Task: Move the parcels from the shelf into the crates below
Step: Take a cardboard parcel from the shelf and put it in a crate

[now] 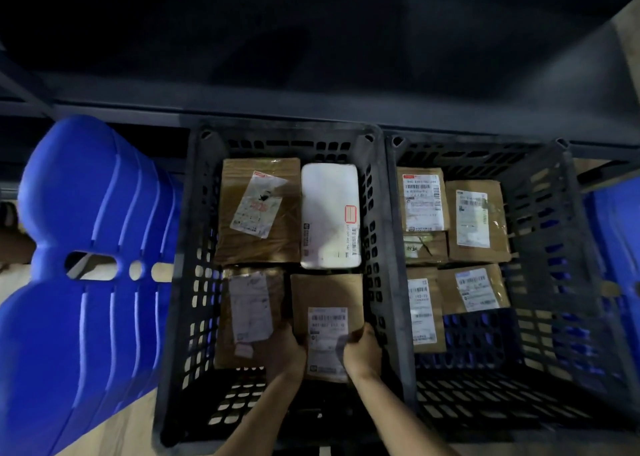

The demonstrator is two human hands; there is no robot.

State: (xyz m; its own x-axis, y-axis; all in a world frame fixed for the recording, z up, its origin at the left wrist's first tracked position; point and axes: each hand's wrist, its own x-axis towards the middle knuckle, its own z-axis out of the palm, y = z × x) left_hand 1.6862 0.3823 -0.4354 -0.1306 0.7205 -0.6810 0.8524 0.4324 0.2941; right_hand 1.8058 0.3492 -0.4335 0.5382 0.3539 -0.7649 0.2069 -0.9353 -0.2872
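Brown cardboard fills most of the left crate point(180, 317): the person holds a brown parcel point(327, 300) by its near end, down in the crate's near right corner. The left hand point(287, 350) clasps its left edge and the right hand point(362, 351) its right edge, fingers curled round the sides and pressed against the card (the fingertips themselves are hidden under the box).

To do this step well, I would lower the parcel flat, label up, square against the white parcel point(329, 215) beyond it and the taped parcel point(249, 317) to its left, then slide the fingers out sideways so nothing is dragged askew. The gap looks snug, so the crate wall on the right may pinch the knuckles.

Count: two black crates side by side. The left one holds four parcels, three brown and one white, counting the one in hand. The right crate point(554, 248) shows five brown parcels that I can separate, packed toward its far left, with bare floor near and right. The shelf point(311, 106) above lies in shadow; no parcels can be made out on it. A blue plastic seat-like form point(86, 248) stands to the left.
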